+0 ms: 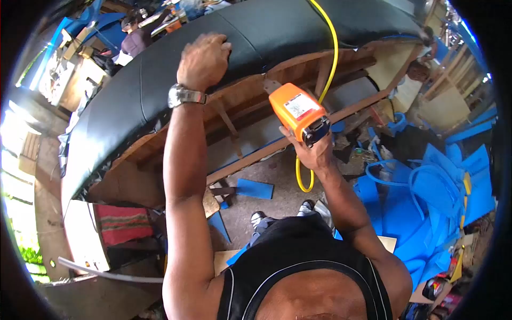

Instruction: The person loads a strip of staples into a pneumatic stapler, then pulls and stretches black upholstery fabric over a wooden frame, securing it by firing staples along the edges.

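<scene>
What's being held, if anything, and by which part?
The right hand holds the orange tool near its black end, the exact hold hidden beneath. Whether the left hand pinches the black cover is unclear.

The person is wearing a black sleeveless top (pixel 298 237), a thin pale line of piping (pixel 320 261) curving around its scooped neck and more running near both armholes. A chunky silver watch (pixel 186 96) with a metal link band is circling the left wrist. The left hand (pixel 204 61) and right hand (pixel 316 152) are showing bare. Below centre frame, greyish trousers (pixel 262 226) and dark shoes with white parts, one on the left (pixel 257 217) and one on the right (pixel 306 206), are peeping out.
</scene>
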### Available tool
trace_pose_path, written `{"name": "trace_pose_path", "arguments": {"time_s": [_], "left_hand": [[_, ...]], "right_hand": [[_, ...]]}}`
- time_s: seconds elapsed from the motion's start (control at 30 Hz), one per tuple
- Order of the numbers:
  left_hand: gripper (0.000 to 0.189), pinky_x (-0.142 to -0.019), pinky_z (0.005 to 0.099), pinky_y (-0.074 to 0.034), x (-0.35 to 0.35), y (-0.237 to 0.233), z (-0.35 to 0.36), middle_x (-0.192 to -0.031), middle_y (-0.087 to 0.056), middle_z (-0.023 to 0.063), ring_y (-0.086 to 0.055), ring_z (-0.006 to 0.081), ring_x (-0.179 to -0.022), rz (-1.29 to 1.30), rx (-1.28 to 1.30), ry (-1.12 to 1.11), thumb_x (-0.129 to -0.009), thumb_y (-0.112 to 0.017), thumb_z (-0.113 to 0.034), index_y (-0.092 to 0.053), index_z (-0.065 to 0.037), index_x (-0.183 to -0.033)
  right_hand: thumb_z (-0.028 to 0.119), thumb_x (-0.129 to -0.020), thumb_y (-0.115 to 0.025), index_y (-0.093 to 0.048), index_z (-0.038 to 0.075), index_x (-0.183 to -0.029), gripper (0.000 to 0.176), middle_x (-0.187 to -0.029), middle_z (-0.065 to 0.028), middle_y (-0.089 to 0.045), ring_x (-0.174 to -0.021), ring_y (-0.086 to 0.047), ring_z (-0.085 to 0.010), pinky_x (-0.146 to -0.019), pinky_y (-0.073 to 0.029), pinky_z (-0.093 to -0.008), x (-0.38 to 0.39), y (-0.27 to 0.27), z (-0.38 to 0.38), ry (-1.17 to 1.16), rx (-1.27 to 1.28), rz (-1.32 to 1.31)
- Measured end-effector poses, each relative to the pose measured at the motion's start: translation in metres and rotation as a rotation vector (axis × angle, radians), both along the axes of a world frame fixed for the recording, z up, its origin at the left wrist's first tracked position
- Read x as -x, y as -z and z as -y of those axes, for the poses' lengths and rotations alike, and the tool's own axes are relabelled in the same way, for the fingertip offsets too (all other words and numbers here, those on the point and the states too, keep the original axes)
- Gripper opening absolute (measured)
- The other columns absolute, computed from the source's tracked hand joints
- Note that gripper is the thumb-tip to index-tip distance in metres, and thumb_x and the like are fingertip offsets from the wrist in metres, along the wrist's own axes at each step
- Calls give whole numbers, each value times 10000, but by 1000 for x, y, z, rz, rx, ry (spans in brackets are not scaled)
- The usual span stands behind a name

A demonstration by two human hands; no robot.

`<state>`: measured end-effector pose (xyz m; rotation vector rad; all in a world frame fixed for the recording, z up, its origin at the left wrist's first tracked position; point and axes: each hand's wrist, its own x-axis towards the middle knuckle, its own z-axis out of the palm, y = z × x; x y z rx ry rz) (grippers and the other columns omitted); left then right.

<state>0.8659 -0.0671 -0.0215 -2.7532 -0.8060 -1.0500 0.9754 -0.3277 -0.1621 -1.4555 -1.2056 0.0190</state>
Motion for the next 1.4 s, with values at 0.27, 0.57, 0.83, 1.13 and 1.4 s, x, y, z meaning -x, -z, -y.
{"name": "trace_pose_path", "arguments": {"time_s": [0.27,0.57,0.83,1.13,1.4], "left_hand": [[451,-1167,440,-367,-7,19,-8,-1457,-575,105,-479,299,-1402,-95,15,-93,-1044,-449,-387,-612,-104,-1355],[355,-992,423,-501,1,3,27,-1241,-699,147,-646,327,-1174,64,112,-114,-1019,-538,-316,-677,-70,-1235],[385,-1095,439,-445,-6,25,39,-1340,-664,119,-592,287,-1293,23,-139,-202,-1029,-553,-364,-679,-62,-1233],[235,-989,401,-499,-40,46,70,-1140,-744,110,-689,266,-1100,351,-220,-229,-1002,-625,-232,-718,-50,-1118],[361,-941,371,-552,-174,115,176,-1266,-656,187,-672,239,-1093,1221,1070,308,-1057,-513,-178,-524,34,-1349]], "right_hand": [[151,-767,-875,-658,35,-1135,442,-985,-107,-754,-917,-744,-267,-830,-590,-376,-15,10,-39,-167,56,-2],[124,-714,-834,-689,62,-1148,462,-1004,-145,-738,-933,-733,-339,-836,-579,-397,-75,-26,36,-34,164,226],[183,-774,-741,-618,162,-1320,560,-919,-68,-666,-834,-677,-306,-680,-536,-456,-235,-158,108,763,351,1168],[178,-807,-717,-607,211,-1337,542,-865,-103,-661,-790,-673,-359,-675,-533,-486,-441,-171,65,782,296,1283],[296,-867,-739,-580,249,-1384,543,-1082,-129,-729,-963,-702,-375,-813,-540,-503,-560,-161,-22,610,438,1077]]}}
